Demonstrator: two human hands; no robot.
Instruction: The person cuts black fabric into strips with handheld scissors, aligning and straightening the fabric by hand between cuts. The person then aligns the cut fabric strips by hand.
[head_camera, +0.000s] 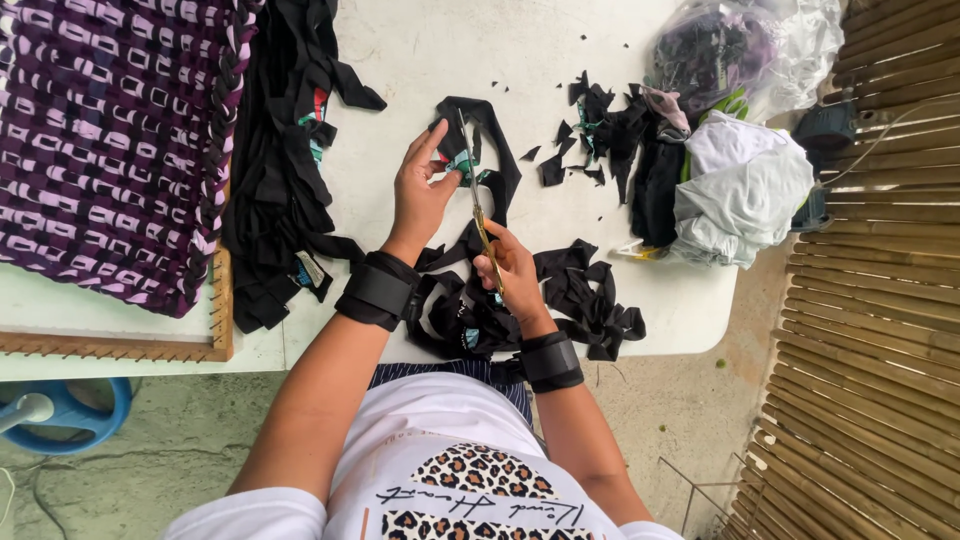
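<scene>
My left hand (420, 190) pinches a black fabric piece (490, 150) with a bit of green and red print, holding it on the white table (420, 50). My right hand (512, 268) grips scissors (474, 190) whose blades point away from me and meet the fabric beside my left fingers. Both wrists wear black straps. More black fabric strips (580, 300) lie heaped under and around my right hand at the table's near edge.
A purple and black woven mat on a wooden peg frame (110, 140) fills the left. Long black strips (285, 170) lie beside it. Black scraps (600, 130), a pile of white and grey cloth (740, 190) and a plastic bag (740, 45) sit at right. A bamboo screen (880, 300) stands further right.
</scene>
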